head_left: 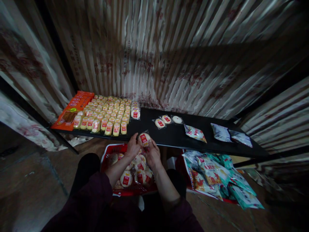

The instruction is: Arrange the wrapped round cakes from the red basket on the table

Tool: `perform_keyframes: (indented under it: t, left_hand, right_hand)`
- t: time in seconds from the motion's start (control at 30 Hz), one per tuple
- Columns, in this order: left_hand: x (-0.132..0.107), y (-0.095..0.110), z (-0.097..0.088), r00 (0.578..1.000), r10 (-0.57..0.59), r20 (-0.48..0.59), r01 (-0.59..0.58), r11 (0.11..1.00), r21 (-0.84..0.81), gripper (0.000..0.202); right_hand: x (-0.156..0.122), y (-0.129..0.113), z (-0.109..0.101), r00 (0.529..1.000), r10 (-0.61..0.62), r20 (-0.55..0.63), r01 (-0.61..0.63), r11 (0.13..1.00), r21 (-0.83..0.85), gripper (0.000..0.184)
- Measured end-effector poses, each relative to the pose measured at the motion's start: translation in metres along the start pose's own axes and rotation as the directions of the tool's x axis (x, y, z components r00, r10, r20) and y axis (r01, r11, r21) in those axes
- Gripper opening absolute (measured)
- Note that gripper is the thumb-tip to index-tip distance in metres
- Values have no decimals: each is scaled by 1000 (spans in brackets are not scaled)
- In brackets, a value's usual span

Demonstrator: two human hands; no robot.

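Note:
Between my two hands is a round wrapped cake (pixel 144 139) with a red label, held above the front edge of the black shelf (pixel 145 123). My left hand (pixel 132 147) is closed on its left side, while my right hand (pixel 153 152) grips it from the lower right. Directly below sits a red basket (pixel 104 166) holding several similar round wrapped cakes (pixel 126 178). On the shelf, a stack of the same round cakes (pixel 135 113) stands beside rows of small yellow wrapped cakes (pixel 108 128). Farther right lie three loose round cakes (pixel 166 119).
An orange snack bag (pixel 77 104) lies at the shelf's left end. Toward the right are a white-and-red packet (pixel 195 133) and two silvery packets (pixel 221 132). A second basket with teal bags (pixel 245 193) stands below right. A striped curtain (pixel 154 58) hangs behind.

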State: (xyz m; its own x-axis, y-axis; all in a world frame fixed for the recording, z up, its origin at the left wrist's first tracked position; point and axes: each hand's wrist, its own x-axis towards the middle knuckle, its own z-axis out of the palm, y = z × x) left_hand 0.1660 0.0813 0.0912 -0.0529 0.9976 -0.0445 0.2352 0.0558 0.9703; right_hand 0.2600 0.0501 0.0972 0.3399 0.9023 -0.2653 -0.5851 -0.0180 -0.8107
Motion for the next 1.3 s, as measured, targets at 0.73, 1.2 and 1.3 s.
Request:
perform_keyframes:
  t: [0.73,1.2,1.3]
  left_hand:
    - [-4,6,-17,959,-247,142,279,914,-294,21]
    - [-15,23,-16,857,-515,-19,427,729,-535,15]
    - [-17,23,-14,832,-554,-18,449,692,-565,13]
  right_hand:
    - [15,-26,-21,956,230,183,-149,916,-373,28]
    - [1,-16,-15,961,244,132,-221,960,-170,27]
    - [3,-9,-16,972,200,121,-185,975,-126,38]
